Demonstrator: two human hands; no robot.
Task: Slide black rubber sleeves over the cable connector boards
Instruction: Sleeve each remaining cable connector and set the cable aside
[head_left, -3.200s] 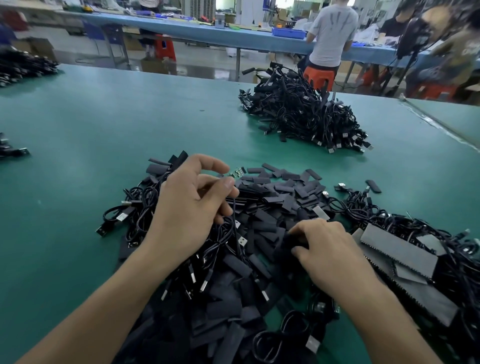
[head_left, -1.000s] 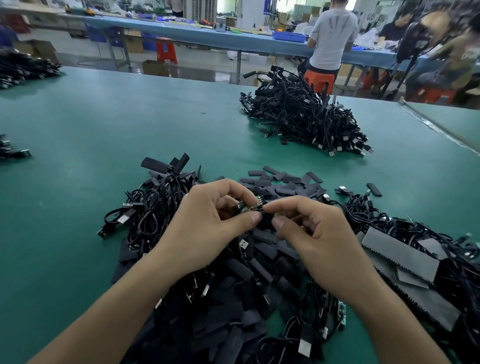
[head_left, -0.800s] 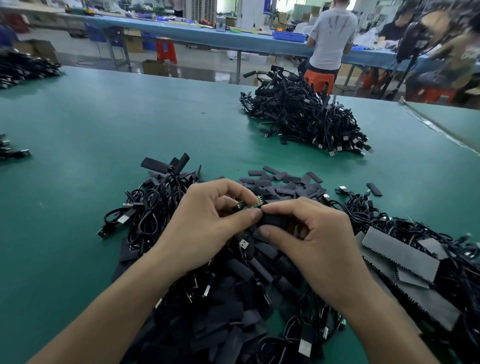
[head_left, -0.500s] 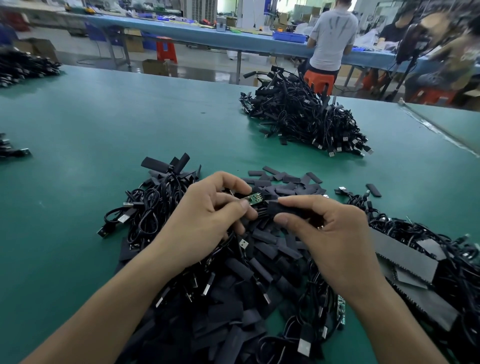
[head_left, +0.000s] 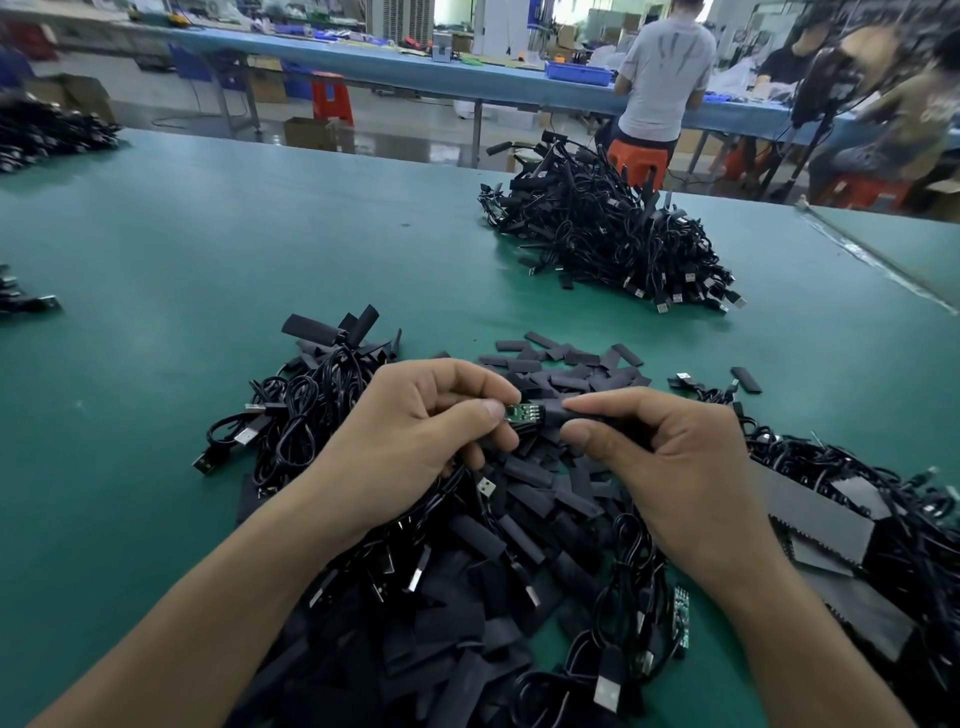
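Left hand (head_left: 415, 431) pinches board (head_left: 522, 414); right hand (head_left: 670, 457) pinches sleeve (head_left: 558, 415), now mouthed onto board end; push remains.

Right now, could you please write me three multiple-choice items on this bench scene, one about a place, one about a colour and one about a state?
1. Where does the big separate heap of cables lie?
A. On the far side of the table, right of centre
B. On the floor under the table
C. Against the person's left elbow

2. What colour is the small connector board held between the hands?
A. Red
B. Green
C. White

3. How far on is the black sleeve?
A. It covers the whole board
B. It lies untouched in the pile
C. It sits at the board's right end, with most of the board bare

Answers: 1 A, the heap sits on the green table beyond the hands. 2 B, the board shows green at the left hand fingertips. 3 C, the right hand pinches the sleeve against the board's end.
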